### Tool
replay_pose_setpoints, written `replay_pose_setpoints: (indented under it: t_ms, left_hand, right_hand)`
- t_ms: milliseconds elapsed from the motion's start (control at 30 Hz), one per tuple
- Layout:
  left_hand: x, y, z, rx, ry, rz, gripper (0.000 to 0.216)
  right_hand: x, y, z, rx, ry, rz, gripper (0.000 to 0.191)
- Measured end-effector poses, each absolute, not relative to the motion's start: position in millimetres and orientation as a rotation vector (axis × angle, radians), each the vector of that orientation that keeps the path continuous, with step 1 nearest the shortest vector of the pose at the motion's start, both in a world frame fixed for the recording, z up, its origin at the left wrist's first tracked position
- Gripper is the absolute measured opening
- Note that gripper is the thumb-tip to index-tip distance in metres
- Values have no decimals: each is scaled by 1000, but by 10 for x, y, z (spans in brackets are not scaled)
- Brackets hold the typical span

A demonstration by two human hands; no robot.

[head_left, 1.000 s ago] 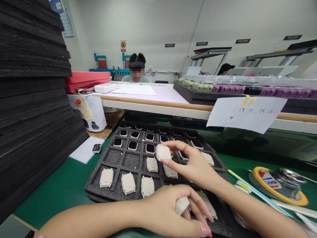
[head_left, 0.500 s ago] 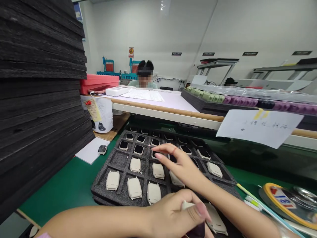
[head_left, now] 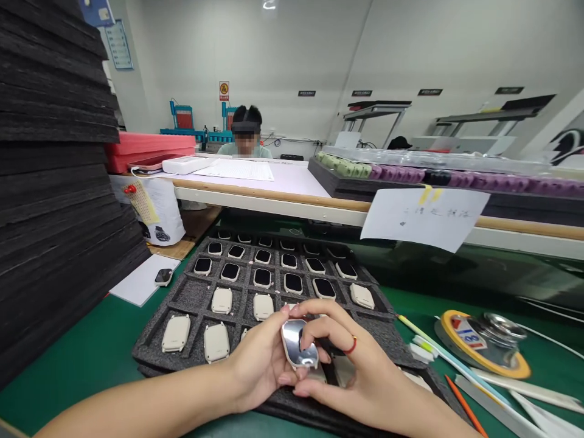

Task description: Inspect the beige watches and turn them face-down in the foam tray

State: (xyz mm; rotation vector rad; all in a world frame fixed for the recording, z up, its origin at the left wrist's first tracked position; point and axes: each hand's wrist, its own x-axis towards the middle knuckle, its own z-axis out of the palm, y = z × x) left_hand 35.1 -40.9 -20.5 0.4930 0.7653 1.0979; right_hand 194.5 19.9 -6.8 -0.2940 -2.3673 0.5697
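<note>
A smartwatch case (head_left: 292,340) without a strap, its glossy screen facing up, is held between both hands over the near part of the tray. My left hand (head_left: 253,365) grips it from the left, thumb on its upper edge and fingers underneath. My right hand (head_left: 365,359) curls over it from the right, a fingertip on the screen and the thumb by its lower edge. Below lies a black foam tray (head_left: 190,297) of watch cases. Its far rows are screen up; several nearer ones, such as the cream case (head_left: 216,342), lie back up. My hands hide some compartments.
A tall stack of black foam sheets (head_left: 50,182) rises on the left. Another watch (head_left: 163,277) lies on white paper. At right are a yellow-rimmed round dish (head_left: 479,344) and several pens. A raised shelf (head_left: 283,202) crosses behind, with a person beyond it.
My right hand has come back from above the tray's middle rows to the watch case in my left hand. The case now shows its screen. The view has shifted to the right.
</note>
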Motion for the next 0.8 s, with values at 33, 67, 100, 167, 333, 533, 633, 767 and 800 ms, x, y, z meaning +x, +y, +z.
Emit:
replay_pose_setpoints:
  t_ms: [33, 67, 100, 167, 333, 533, 633, 767, 800]
  left_hand:
    - [351, -403, -201, 459, 775, 1111, 49]
    - [353, -400, -197, 443, 779, 1114, 47]
    - [355, -400, -192, 446, 774, 1113, 45]
    - [358, -408, -184, 489, 752, 1098, 44]
    - [368, -428, -168, 507, 754, 1087, 41]
    - [362, -405, -170, 496, 749, 1085, 35]
    - [346, -418, -164, 566, 764, 1052, 43]
    - [336, -439, -141, 624, 772, 1004, 48]
    - [336, -440, -136, 632, 772, 995, 48]
  right_hand:
    - [1954, 193, -85, -303, -2366, 573, 30]
    - [1965, 187, -102, -314, -2351, 591, 25]
    - [1975, 180, -118, -320, -2328, 614, 20]
    - [1991, 167, -140, -321, -2283, 648, 13]
    - [1996, 163, -136, -306, -2202, 573, 7]
    - [1989, 175, -106, -358, -1978, 613, 11]
    - [1998, 231, -96, -499, -1720, 837, 20]
    - [2012, 335, -111, -629, -1439, 1152, 33]
    - [2012, 352, -117, -645, -1389, 1221, 34]
